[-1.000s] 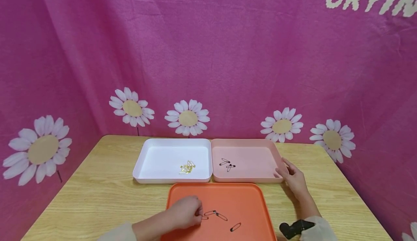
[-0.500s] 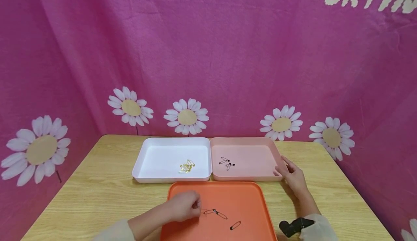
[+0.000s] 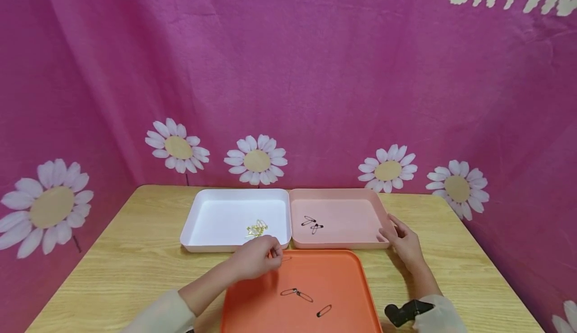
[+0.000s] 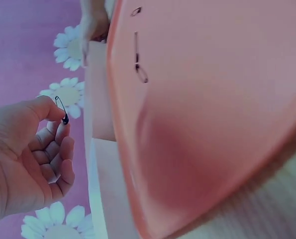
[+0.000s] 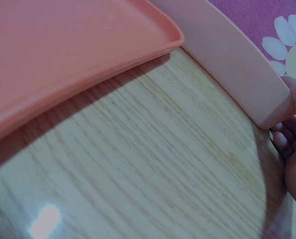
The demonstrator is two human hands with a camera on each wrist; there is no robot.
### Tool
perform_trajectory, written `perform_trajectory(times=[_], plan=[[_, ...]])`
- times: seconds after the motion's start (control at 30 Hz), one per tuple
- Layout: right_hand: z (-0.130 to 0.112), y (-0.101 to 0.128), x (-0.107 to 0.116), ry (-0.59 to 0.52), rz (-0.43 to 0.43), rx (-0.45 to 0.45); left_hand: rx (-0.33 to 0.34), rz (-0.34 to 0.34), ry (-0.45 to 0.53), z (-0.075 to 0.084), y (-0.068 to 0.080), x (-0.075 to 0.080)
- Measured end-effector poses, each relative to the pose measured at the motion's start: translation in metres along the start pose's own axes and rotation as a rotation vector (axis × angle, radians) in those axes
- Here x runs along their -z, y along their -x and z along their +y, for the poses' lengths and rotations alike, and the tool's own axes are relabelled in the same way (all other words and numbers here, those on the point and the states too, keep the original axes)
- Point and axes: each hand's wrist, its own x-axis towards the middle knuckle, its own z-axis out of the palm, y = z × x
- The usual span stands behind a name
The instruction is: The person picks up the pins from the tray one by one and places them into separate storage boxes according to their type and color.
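Observation:
My left hand [image 3: 256, 259] pinches a black safety pin [image 4: 65, 119] between thumb and forefinger, over the far left part of the orange tray [image 3: 338, 273]. In the left wrist view the pin's wire loop sticks up past the fingertips, and the other fingers curl loosely. On the orange tray lie 3 more black safety pins [image 3: 324, 311]. My right hand [image 3: 407, 248] grips the right wall of the pink tray [image 3: 351, 215], thumb on the inner side and fingers outside. Several black safety pins [image 3: 317, 227] rest in that tray's left part.
Left of the pink tray, side by side with it, stands a white tray [image 3: 221, 218] holding a small heap of gold safety pins [image 3: 257, 229]. All three trays are on a wooden table [image 3: 117, 268]. A pink curtain [image 3: 315, 72] with daisies hangs behind.
My left hand has lifted the safety pin from among the others and moved it away from me, toward the orange tray's far edge. The right hand stays at the pink tray.

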Motion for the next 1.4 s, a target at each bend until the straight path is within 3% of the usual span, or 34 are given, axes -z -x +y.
perform_trajectory(times=[0.5, 0.8, 1.07, 1.4], plan=[[-0.003, 0.001, 0.001, 0.022, -0.002, -0.020, -0.011, 0.094, 0.073, 0.006, -0.022, 0.002], [0.004, -0.002, 0.001, -0.109, 0.020, 0.078, 0.008, 0.109, 0.136, 0.003, -0.042, -0.004], [0.006, 0.000, -0.004, -0.132, 0.003, 0.046, 0.043, 0.103, 0.214, 0.003, -0.057, -0.009], [0.003, 0.000, -0.001, -0.043, 0.005, 0.028, 0.027, 0.188, 0.232, 0.007, -0.075, -0.013]])
